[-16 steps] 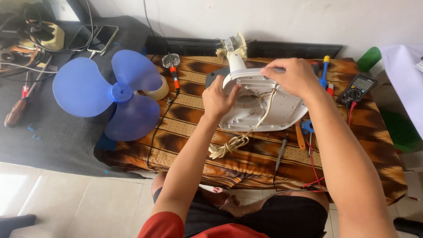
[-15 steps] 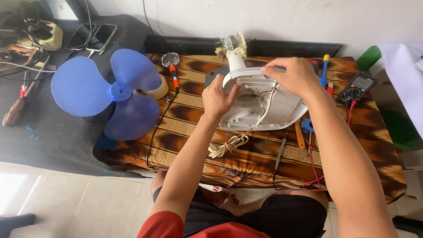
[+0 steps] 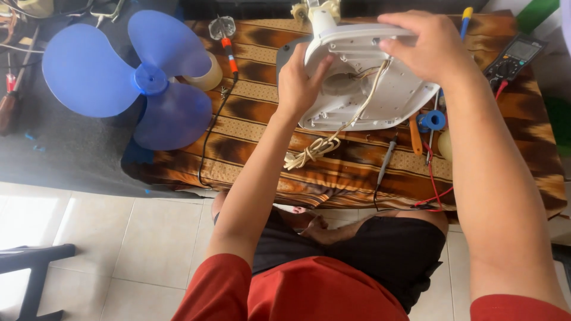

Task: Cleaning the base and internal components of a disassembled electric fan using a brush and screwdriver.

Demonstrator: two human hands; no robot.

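A person seated at a low desk point(image 3: 357, 172) covered with a brown patterned cloth holds a white plastic fan base point(image 3: 369, 89), turned underside up and tilted above the cloth. The left hand point(image 3: 297, 83) has its grip closed on the near left rim of the fan base, thumb pressed to the edge. The right hand point(image 3: 425, 44) grips the far upper rim, fingers curled over it. A cream power cord point(image 3: 312, 151) runs out of the fan base's open hollow and lies bundled on the cloth just below it. Left of the fan base rests a blue three-blade fan propeller point(image 3: 143, 80), with a roll of tape point(image 3: 205, 74) just beside it. Right of the fan base sits a multimeter point(image 3: 514, 56), its red lead point(image 3: 434, 190) trailing across the cloth. A black probe point(image 3: 386, 160) lies just below the fan base.
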